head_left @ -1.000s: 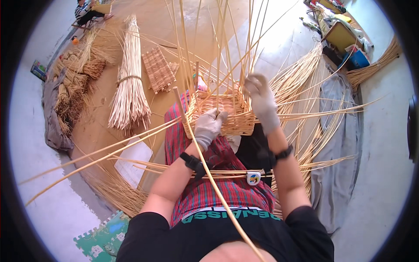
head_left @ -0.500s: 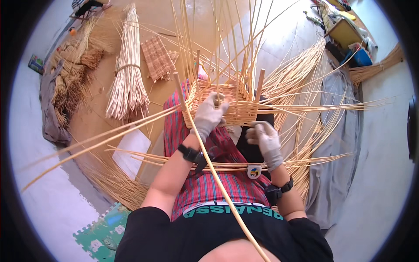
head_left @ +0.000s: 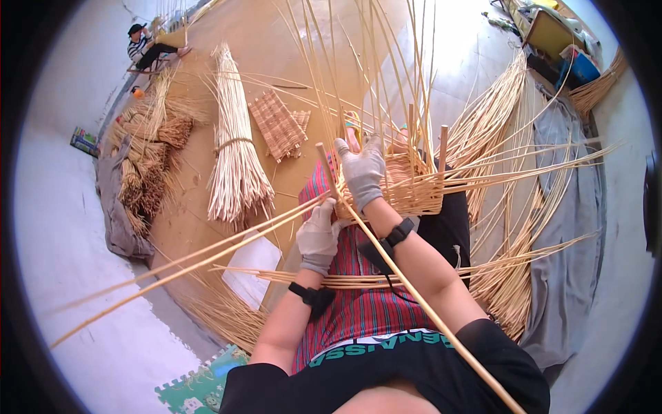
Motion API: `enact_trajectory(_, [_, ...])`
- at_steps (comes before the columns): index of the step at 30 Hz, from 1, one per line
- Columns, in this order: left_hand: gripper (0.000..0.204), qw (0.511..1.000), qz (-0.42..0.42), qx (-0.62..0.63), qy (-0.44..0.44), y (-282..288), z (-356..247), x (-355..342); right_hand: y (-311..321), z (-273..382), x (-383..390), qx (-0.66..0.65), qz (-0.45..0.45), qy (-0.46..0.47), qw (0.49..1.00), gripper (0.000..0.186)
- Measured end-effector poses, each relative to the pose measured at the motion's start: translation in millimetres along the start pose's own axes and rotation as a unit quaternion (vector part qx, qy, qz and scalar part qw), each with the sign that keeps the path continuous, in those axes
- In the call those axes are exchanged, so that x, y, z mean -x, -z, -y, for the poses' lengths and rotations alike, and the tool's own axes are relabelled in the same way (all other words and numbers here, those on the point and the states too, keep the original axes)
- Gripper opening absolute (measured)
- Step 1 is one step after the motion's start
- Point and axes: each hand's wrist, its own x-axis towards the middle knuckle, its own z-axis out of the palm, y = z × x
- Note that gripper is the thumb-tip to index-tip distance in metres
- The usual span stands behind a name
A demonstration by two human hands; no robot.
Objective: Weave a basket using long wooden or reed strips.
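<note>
A partly woven wicker basket rests on my lap, with long upright rods rising from its walls and thick stakes at its corners. At its near left corner, my left hand in a pale glove has its fingers closed round the woven edge, partly hidden. My right hand, gloved too, reaches across the basket's left side beside the thick corner stake. Its thumb and fingers are spread apart. One long rod slants from that corner down past my right forearm; two more rods stick out left.
Several loose rods lie across my lap. A tied rod bundle and woven panels lie ahead on the floor. Rod heaps spread on the right over grey cloth. A person sits far left.
My left hand has gone from inside the basket to its near left corner. My right hand has crossed from the right side to the basket's left side. The view has shifted left.
</note>
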Motion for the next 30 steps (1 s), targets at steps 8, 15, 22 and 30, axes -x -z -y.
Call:
enact_trajectory(8, [0.045,0.995,0.002,0.093,0.040,-7.0,1.9,-3.0,-5.6,-13.7,-38.7,-0.315,0.222,0.038,0.922,0.024])
enact_trajectory(15, [0.049,0.999,-0.008,0.032,0.012,-29.6,27.6,15.5,46.5,77.2,-24.5,-0.195,0.493,-0.142,0.836,0.071])
enact_trajectory(22, [0.044,0.998,-0.048,0.036,0.018,-35.6,32.3,8.3,56.5,119.7,0.9,-0.201,0.330,0.092,0.918,0.056])
enact_trajectory(30, [0.030,0.998,-0.020,0.041,-0.048,-27.3,37.4,-6.0,55.5,-114.5,21.4,-0.201,0.152,0.098,0.963,0.060])
